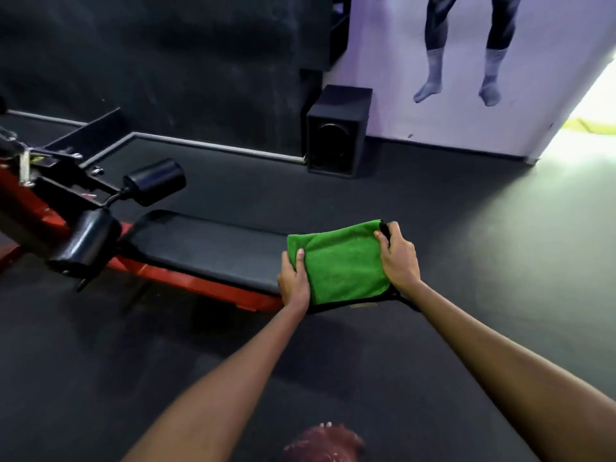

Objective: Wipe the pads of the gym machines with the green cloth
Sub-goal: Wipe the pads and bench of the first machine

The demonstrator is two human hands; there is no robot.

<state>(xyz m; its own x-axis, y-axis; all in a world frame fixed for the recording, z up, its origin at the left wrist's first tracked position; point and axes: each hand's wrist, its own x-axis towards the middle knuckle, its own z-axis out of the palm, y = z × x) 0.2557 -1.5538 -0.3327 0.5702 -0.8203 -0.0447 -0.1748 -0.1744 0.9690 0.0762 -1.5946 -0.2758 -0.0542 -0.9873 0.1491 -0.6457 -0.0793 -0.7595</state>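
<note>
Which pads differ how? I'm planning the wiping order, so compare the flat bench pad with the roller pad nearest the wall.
The bench pad is long, flat and lies level; the roller pad is a short cylinder held above it on a metal arm. The bench pad has the green cloth spread over its near end, held by the left hand and right hand; the roller pad is bare. Both are black and padded.

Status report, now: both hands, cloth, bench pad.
Left hand and right hand each grip one end of the green cloth. Cloth spread over the near end of the bench pad. Nothing else on the pad.
</note>
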